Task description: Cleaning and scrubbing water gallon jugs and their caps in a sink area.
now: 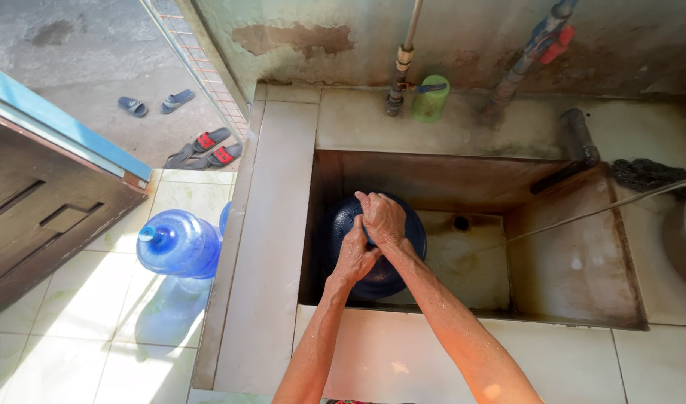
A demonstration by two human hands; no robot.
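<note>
Your right hand (382, 218) was curled over the top of a large dark-blue plastic water jug (403, 251), fingers bent and gripping near its neck. Your left hand (352, 256) pressed against the same spot from below, closed against the jug and touching your right hand; both forearms looked wet. The round, smooth jug stood in the left corner of a deep, stained concrete sink (575, 262) with a small drain hole (460, 222) beside it. Pale glossy tiles (272, 247) rimmed the basin. On the back ledge a green plastic cup (430, 99) sat by a metal pipe (403, 60). A second translucent blue jug (180, 243) stood on the floor at left, beyond it sandals (204, 148).
</note>
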